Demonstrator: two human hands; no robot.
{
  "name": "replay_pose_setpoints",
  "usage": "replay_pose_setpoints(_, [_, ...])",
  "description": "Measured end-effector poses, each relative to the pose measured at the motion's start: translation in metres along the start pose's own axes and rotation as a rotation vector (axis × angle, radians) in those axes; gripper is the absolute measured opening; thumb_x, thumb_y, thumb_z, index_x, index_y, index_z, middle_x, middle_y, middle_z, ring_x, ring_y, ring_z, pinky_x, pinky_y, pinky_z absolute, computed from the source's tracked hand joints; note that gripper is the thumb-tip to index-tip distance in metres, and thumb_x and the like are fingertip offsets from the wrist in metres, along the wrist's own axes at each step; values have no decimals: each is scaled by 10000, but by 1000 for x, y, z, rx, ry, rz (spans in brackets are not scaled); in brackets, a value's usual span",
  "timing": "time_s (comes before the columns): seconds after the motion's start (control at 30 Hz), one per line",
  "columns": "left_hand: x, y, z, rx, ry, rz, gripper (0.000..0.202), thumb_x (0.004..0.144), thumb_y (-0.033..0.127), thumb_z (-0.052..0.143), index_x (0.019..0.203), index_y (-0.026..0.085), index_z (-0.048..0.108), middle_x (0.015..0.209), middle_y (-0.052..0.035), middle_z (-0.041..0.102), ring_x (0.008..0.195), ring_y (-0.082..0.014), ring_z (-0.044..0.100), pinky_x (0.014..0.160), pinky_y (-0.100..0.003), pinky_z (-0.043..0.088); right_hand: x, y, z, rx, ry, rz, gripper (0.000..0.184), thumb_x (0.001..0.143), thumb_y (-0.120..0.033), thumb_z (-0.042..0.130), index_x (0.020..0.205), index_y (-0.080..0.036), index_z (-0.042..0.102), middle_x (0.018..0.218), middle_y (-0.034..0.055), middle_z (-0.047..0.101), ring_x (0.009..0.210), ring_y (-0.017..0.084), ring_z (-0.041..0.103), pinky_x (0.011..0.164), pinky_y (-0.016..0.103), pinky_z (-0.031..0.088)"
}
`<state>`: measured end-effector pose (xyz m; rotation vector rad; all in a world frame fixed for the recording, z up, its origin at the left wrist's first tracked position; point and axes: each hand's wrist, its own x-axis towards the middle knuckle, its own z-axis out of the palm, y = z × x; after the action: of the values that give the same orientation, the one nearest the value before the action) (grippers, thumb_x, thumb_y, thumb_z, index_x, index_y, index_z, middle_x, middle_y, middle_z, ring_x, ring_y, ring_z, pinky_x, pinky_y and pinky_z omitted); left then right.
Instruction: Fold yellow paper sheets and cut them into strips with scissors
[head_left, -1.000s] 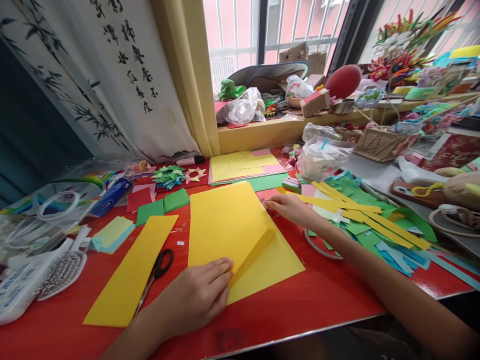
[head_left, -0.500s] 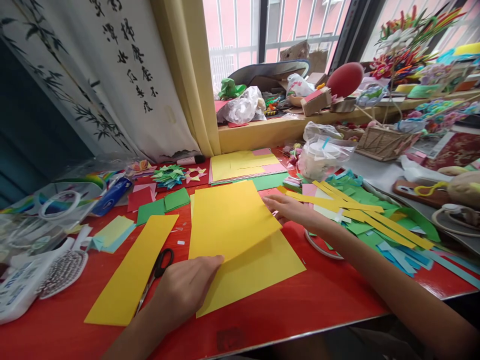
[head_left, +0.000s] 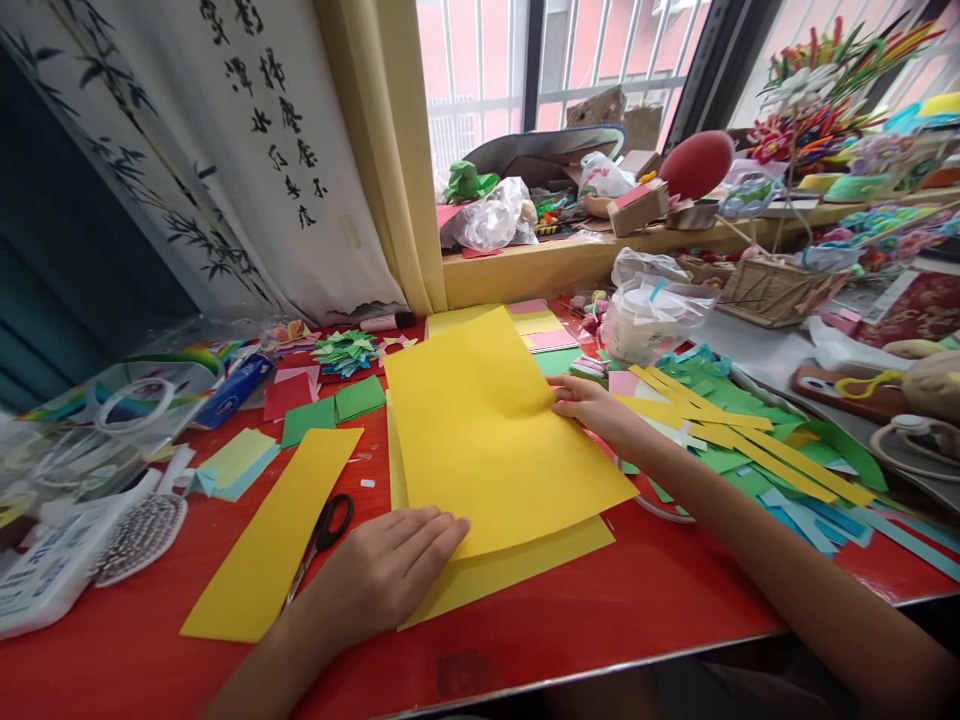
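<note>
A yellow sheet of paper [head_left: 487, 440] is raised at a tilt over a second yellow sheet [head_left: 532, 563], which lies on the red table. My right hand [head_left: 589, 408] pinches the upper sheet's right edge, where the paper buckles a little. At the lower left corner, my left hand [head_left: 397, 560] holds the same sheet, fingers close together on it and thumb hidden. Black-handled scissors [head_left: 330, 525] lie just left of that hand, their blades partly covered by the wrist. Beside them rests a long yellow paper strip [head_left: 274, 540].
Yellow strips [head_left: 735, 425] lie over a pile of green paper pieces [head_left: 712, 380] at right. Green squares [head_left: 309, 420] and a folded-paper ornament [head_left: 345, 352] sit at back left. A hairbrush [head_left: 142, 535] is at left. Behind are a plastic-wrapped tub [head_left: 649, 315] and the windowsill [head_left: 510, 268].
The upper yellow sheet has risen and spread out, its far edge now over the paper stack behind and its near right corner farther right. Both hands moved slightly with it.
</note>
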<state>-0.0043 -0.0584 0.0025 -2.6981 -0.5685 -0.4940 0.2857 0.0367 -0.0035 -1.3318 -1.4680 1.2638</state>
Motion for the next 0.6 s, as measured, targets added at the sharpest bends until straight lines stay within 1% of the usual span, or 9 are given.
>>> replay_pose_setpoints(0.07, [0,0,-2,-41,27,-15,355,799,66,469,1153,90,466,991,-84,646,952,-198,578,813,-311,482,2,3,-1,52,-16,10,457,730,-103,430,1181,-174,442,1069,80,595,872,161,609,699,235,488])
replay_pose_setpoints(0.13, [1,1,-5,-120,60,-47,345,798,69,474,1141,106,467,971,-75,646,945,-177,577,810,-283,479,5,9,2,72,-27,-3,440,732,-119,439,1167,-187,449,1076,73,593,869,166,611,707,253,491])
replay_pose_setpoints(0.23, [3,3,-10,-289,96,-190,264,816,101,462,1072,154,498,916,-48,637,895,-134,583,766,-222,481,8,18,14,32,-5,-80,405,740,-131,432,1139,-189,466,1060,60,598,854,164,608,715,273,485])
replay_pose_setpoints(0.33, [7,4,-15,-449,69,-328,175,839,134,450,985,189,531,862,-28,621,836,-116,577,730,-211,470,6,22,27,-96,47,-166,358,769,-143,404,1117,-178,480,1022,56,607,898,163,584,752,284,459])
replay_pose_setpoints(0.4, [10,3,-16,-524,1,-367,146,853,153,431,931,196,547,829,-21,615,803,-118,569,710,-219,459,4,22,34,-240,85,-203,347,782,-154,404,1121,-175,476,987,58,614,896,167,575,747,287,445])
replay_pose_setpoints(0.47, [12,2,-15,-565,-110,-398,157,867,175,404,902,198,555,805,-15,614,765,-122,563,682,-228,451,0,21,39,-380,94,-232,360,786,-158,415,1144,-172,459,963,62,615,864,167,573,722,279,439])
replay_pose_setpoints(0.53, [13,2,-14,-579,-236,-434,179,874,190,382,900,205,559,795,-7,618,743,-125,563,664,-231,448,-3,18,41,-492,81,-251,393,784,-158,430,1177,-171,432,985,73,605,852,167,569,707,272,439])
replay_pose_setpoints(0.6, [13,2,-15,-604,-342,-468,196,876,188,369,924,219,557,834,0,622,769,-124,570,683,-226,450,-5,13,39,-600,89,-271,438,777,-156,449,1211,-166,400,1057,93,573,887,177,557,732,283,440])
